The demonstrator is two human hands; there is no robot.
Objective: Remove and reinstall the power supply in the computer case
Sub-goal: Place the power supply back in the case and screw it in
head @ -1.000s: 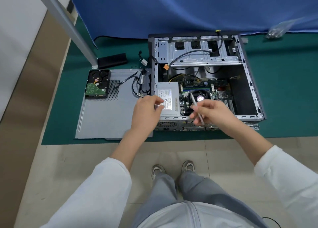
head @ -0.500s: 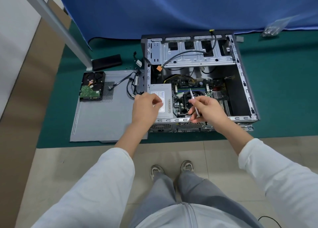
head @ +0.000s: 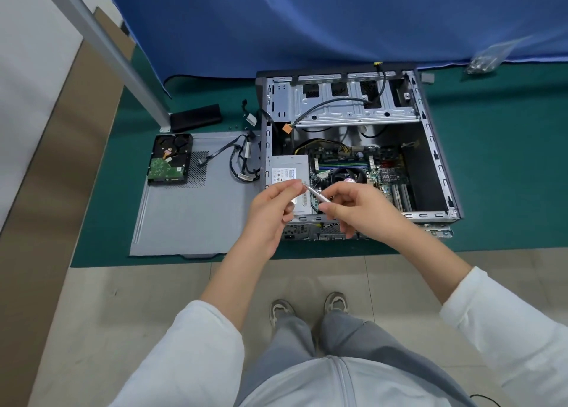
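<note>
Screwdriver pinched by your right hand; left hand fingertips pinch tip, likely seating screw, above power supply.

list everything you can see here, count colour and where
computer case: 1, grey, open on green mat
power supply: 1, silver, case's near-left corner
side panel: 1, grey, left of case
hard drive: 1, black and green, on panel
green mat: 1, under case
blue cloth: 1, behind
plastic bag: 1, clear, far right
screwdriver: 1, silver, between both hands
left hand: pinches tip
right hand: grips handle
</note>
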